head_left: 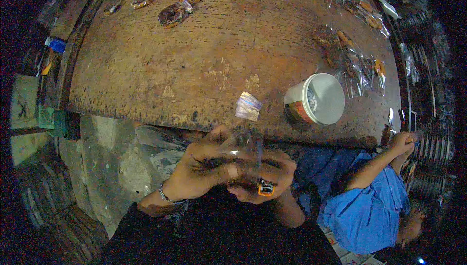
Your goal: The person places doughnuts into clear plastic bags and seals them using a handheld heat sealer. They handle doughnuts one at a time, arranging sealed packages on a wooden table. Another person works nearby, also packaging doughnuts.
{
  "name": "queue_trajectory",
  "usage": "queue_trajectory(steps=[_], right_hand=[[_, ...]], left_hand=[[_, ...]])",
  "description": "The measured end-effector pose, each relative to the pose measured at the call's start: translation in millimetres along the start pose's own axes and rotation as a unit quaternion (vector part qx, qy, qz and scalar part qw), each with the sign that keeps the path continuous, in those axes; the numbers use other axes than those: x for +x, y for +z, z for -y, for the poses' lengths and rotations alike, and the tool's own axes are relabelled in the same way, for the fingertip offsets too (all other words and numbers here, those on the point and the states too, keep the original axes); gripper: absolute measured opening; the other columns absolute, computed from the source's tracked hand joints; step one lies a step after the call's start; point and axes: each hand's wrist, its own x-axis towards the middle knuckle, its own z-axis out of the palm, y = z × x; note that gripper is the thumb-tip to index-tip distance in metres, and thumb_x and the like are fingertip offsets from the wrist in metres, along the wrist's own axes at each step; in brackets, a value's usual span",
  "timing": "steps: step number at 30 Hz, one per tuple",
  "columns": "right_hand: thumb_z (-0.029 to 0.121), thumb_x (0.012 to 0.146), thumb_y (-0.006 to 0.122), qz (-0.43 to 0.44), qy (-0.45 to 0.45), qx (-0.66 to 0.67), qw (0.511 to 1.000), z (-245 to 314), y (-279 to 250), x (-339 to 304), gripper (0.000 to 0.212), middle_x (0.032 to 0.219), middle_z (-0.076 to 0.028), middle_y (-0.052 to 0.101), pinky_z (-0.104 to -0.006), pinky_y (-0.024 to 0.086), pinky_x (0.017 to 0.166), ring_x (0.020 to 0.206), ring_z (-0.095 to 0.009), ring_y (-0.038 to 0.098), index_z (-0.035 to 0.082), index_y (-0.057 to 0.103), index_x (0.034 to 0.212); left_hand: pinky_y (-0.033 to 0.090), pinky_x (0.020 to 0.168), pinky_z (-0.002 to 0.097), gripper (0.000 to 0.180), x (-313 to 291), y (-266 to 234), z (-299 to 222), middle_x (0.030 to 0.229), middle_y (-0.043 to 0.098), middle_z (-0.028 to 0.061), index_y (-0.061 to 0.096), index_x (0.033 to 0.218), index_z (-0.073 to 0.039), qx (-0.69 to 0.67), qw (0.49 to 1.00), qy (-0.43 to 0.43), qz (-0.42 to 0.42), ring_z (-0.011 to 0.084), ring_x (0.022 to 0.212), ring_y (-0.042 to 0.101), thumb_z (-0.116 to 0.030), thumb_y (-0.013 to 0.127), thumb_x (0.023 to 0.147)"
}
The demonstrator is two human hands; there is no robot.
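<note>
My left hand [202, 167] and my right hand [272, 167] are close together in front of the table's near edge. A clear plastic bag [243, 144], shiny and see-through, stands up between them, pinched by my left fingers. What is inside it cannot be made out. Out of my closed right hand shows the end of an orange-and-black stapler [266, 187]; the rest is covered by the palm. Just beyond my fingers, a small stack of pale printed paper labels [248, 106] lies on the wooden table [219, 46].
A white plastic bucket [328, 97] stands right of the labels. Chocolate-topped doughnuts [172, 15] in clear wrap lie at the far left. More wrapped doughnuts [360, 65] are piled along the right side. At lower right sits another person in blue [365, 211], forearm near the table corner.
</note>
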Motion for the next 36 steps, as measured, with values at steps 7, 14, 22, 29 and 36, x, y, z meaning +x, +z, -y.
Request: queue_trajectory(steps=[7,14,22,29,36], right_hand=[[0.013,0.064,0.071,-0.087,0.077,0.197,0.973,-2.5,-5.0,2.2,0.016,0.079,-0.015,0.062,-0.0320,0.052,0.062,0.067,-0.024,0.063,0.004,0.060,0.070],[0.012,0.077,0.068,-0.102,0.266,0.214,0.934,7.9,6.6,10.9,0.017,0.076,-0.007,0.062,-0.0308,0.048,0.063,0.068,-0.016,0.060,0.004,0.058,0.088],[0.006,0.075,0.065,-0.174,0.316,0.362,0.859,13.2,13.3,17.9,0.028,0.085,-0.006,0.062,-0.0267,0.046,0.067,0.076,-0.015,0.059,-0.002,0.058,0.101],[0.007,0.077,0.070,-0.079,0.295,0.121,0.945,3.6,3.6,10.1,0.016,0.083,-0.005,0.062,-0.0229,0.044,0.064,0.071,-0.010,0.056,0.001,0.058,0.087],[0.007,0.078,0.070,-0.143,0.318,0.110,0.931,-1.2,8.7,10.4,0.017,0.082,-0.004,0.060,-0.0235,0.045,0.064,0.071,-0.010,0.056,0.002,0.058,0.088]], left_hand=[[0.044,0.074,0.0305,0.031,-2.6,4.1,-0.6,0.084,0.057,0.0047,0.050,0.093,-0.004,0.056,0.991,-0.117,0.024,0.0176,0.080,0.054,-0.017,0.073,0.076],[0.044,0.069,0.0299,0.018,3.8,4.3,10.9,0.083,0.058,0.0072,0.052,0.090,-0.003,0.115,0.983,-0.119,-0.076,0.0155,0.075,0.055,-0.014,0.065,0.083],[0.040,0.085,0.0248,0.026,1.4,9.9,46.1,0.100,0.058,0.0042,0.059,0.100,-0.002,-0.280,0.864,-0.411,0.076,0.0112,0.096,0.050,-0.025,0.050,0.092],[0.045,0.079,0.0273,0.024,0.9,1.8,41.6,0.098,0.062,0.0041,0.059,0.103,-0.005,0.062,0.993,-0.096,-0.001,0.0107,0.089,0.056,-0.009,0.067,0.081],[0.047,0.076,0.0252,0.024,-4.3,20.0,39.9,0.083,0.067,0.0032,0.063,0.096,-0.003,0.103,0.976,-0.154,-0.118,0.0099,0.080,0.061,-0.004,0.072,0.074]])
